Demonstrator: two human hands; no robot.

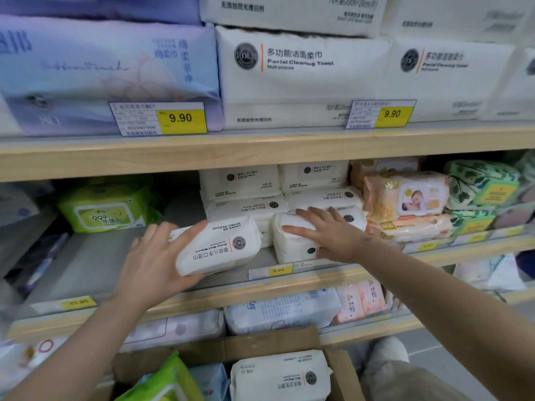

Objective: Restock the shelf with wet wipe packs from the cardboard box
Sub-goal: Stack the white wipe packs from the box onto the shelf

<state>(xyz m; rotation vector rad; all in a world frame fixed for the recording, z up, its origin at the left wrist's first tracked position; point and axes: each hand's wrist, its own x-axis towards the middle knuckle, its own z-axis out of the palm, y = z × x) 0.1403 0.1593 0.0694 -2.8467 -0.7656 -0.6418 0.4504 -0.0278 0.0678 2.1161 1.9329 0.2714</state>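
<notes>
Nearest the camera stands the open cardboard box [260,347], with a white wet wipe pack [280,374] and a green pack [165,383] inside. Above it, the middle shelf [86,256] carries a stack of white packs [246,192] at its back. Left hand [156,261] holds one white baby wipes pack [220,247] tilted over the shelf front, thumb on top, fingers curled under it. Right hand [333,235] rests flat, fingers spread wide, on another white pack [292,244] just beside.
</notes>
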